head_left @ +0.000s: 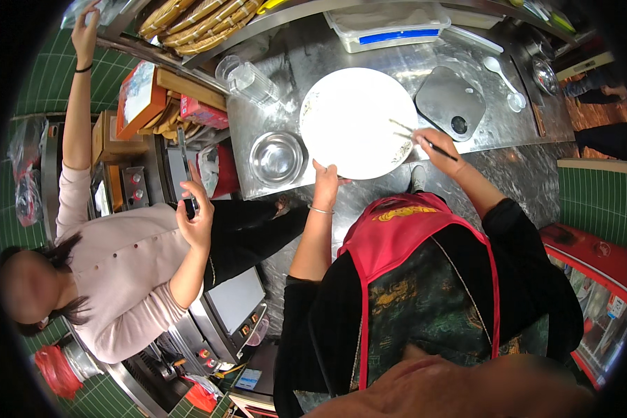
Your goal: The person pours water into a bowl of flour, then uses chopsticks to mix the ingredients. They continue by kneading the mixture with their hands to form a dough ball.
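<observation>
Plate (352,118), white and round, lies on the steel counter (488,125) straight ahead of both hands, with scraps of food near its far-right rim. Left hand (325,182) pinches the plate's near edge, thumb on top, fingers closed over the rim. Right hand (435,143) is closed around a pair of chopsticks (414,134), whose long axis runs from the fist leftward and slightly away, tips resting on the plate's right side beside the scraps. Of the two, the right hand is nearer those scraps; the left only steadies the plate. Steel bowl (276,157) sits just left of the left hand, close to the plate's rim. Grey cutting board (449,97) lies just beyond the right hand, a white ladle (501,73) farther off to its right. Clear jug (247,78) stands well beyond the bowl. Another person in a pale top stands off to the left, holding a phone (188,202) in one hand, other arm raised to a shelf.
</observation>
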Demonstrator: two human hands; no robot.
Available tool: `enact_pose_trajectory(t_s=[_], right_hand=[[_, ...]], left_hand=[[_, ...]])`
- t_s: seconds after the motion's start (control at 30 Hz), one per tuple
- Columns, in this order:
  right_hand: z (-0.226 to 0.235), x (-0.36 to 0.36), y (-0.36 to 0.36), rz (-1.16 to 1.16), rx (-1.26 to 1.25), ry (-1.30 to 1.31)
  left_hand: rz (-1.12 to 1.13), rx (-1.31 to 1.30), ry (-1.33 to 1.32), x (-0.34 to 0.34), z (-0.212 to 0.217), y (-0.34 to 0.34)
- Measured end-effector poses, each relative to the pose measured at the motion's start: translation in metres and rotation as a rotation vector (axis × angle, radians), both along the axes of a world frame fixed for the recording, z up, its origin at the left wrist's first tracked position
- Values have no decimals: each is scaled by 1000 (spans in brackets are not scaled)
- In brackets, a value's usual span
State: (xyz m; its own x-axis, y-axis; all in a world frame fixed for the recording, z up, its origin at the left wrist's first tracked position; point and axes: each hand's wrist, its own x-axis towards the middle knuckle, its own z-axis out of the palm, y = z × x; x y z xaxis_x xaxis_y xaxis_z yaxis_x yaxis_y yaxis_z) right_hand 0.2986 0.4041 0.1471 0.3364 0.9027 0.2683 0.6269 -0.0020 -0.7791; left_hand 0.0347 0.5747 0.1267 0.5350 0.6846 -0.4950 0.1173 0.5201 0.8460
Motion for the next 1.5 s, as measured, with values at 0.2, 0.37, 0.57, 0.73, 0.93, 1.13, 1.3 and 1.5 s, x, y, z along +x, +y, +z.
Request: enact_pose_trajectory(t_s=[0.2, 0.37, 0.57, 0.73, 0.93, 1.13, 1.3, 1.5], right_hand=[[-6, -30, 79, -58, 47, 324], [7, -76, 55, 93, 169, 249], [8, -72, 67, 184, 19, 180], [-17, 4, 74, -68, 36, 334], [7, 16, -19, -137, -63, 296], [24, -77, -24, 267, 113, 138], [12, -66, 42, 269, 86, -189], [13, 6, 36, -31, 107, -4]], left_hand=[[2, 20, 52, -4, -3, -5], [20, 8, 15, -6, -8, -8], [14, 24, -32, -9, -9, -11], [-3, 8, -36, -11, -5, -12], [95, 6, -67, -8, -4, -21], [102, -15, -62, -5, -11, -24], [43, 37, -43, -9, -16, -20], [26, 43, 4, -9, -5, -23]])
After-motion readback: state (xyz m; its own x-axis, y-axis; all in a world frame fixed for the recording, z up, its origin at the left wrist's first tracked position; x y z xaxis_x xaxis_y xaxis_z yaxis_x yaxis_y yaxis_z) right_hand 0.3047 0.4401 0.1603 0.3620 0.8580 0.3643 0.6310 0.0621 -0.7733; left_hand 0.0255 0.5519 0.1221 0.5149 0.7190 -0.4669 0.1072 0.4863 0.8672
